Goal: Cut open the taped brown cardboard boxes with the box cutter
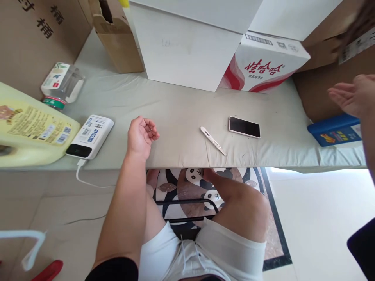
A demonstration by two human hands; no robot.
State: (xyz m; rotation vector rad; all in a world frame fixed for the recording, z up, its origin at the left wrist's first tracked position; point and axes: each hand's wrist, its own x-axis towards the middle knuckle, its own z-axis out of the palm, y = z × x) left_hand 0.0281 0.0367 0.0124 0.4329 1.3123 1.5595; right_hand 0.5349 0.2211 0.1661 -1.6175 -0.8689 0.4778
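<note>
My left hand [142,136] hovers over the cloth-covered table, its fingers loosely curled and nothing visible in them. My right hand [350,95] is at the far right edge, fingers stretched out, with nothing seen in it; part of it is cut off by the frame. Beneath it lies a blue package [336,130]. Between the hands, a slim white utility knife [213,141] lies slanted on the cloth. A phone with a dark screen [244,127] rests to its right. Left of my left hand is a white power bank [90,136] with a white cable plugged in.
A large yellow jug [38,128] and a clear plastic jar [64,82] stand at the left. Cardboard boxes [120,43], a tall white box [187,47] and a red-and-white carton [263,64] line the back. A blurred brown item [359,31] is at upper right.
</note>
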